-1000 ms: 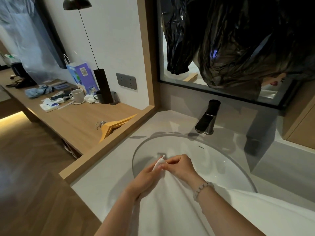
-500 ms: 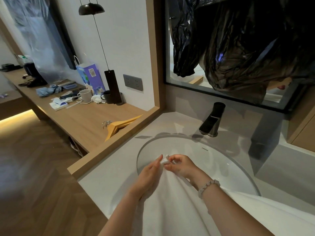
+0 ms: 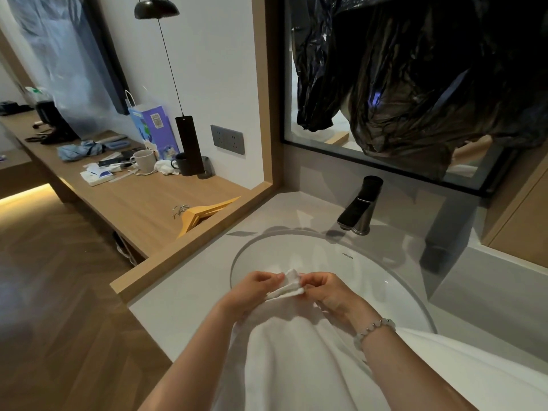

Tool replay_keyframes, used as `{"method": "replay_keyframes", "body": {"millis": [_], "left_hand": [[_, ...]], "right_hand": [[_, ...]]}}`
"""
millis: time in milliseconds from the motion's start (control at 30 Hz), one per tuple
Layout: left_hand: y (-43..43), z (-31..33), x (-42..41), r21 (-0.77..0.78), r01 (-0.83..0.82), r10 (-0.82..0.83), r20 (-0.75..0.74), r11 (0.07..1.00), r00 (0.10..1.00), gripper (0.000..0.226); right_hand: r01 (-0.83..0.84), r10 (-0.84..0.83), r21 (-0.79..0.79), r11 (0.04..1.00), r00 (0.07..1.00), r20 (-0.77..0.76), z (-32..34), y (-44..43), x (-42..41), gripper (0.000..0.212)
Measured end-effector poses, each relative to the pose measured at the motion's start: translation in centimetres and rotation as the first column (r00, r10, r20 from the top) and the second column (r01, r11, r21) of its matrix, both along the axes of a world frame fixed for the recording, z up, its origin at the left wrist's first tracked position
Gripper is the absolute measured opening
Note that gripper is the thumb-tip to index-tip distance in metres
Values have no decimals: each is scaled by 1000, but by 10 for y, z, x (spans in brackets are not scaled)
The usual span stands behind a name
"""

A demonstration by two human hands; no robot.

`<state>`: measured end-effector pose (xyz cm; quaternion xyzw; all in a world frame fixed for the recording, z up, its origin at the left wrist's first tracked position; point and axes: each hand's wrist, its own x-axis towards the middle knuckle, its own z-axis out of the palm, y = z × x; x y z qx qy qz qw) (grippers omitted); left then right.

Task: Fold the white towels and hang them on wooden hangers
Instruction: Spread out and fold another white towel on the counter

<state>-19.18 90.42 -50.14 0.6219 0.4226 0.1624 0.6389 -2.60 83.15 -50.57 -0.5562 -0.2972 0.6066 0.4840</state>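
My left hand and right hand pinch the white towel corners together over the sink — wooden hangers lie on the surface.

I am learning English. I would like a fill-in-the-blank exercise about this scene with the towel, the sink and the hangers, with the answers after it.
1. The left hand and the right hand pinch the corners of a ____ towel.
2. The bracelet is on the ____ wrist.
3. The wooden hangers lie on the desk, to the ____ of the sink.

Missing words: white; right; left.
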Motion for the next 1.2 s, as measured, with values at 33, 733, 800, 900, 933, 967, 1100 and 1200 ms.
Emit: {"method": "replay_keyframes", "body": {"millis": [33, 733, 800, 900, 933, 967, 1100, 1200], "left_hand": [[0, 2, 1, 25, 10, -10, -12, 1000, 1000, 28], [-10, -9, 6, 416, -78, 128, -95, 906, 987, 19], [-12, -10, 7, 413, -75, 135, -117, 908, 984, 18], [-15, -9, 7, 429, -95, 159, -117, 898, 980, 22], [-16, -9, 7, 433, -107, 170, -109, 895, 979, 20], [-18, -8, 7, 429, -122, 179, -95, 895, 979, 15], [-22, -5, 6, 468, -80, 143, -102, 880, 984, 13], [-24, -4, 7, 545, -21, 157, -205, 838, 966, 20]], "right_hand": [[-5, 5, 13, 1000, 1000, 17, 0, 0, 1, 15], [-42, -25, 101, 994, 809, 587, -7, 1, 3, 23], [-23, -69, 145, 989, 799, 598, -12, -3, -2, 15], [6, -125, 186, 983, 757, 641, -14, -5, -5, 11], [27, -147, 193, 981, 754, 641, -13, -6, -6, 15], [51, -166, 196, 979, 756, 634, -12, -6, -6, 19], [56, -160, 186, 981, 776, 611, -10, -9, -6, 21], [2, -148, 201, 980, 683, 715, -9, -6, -11, 16]]}}
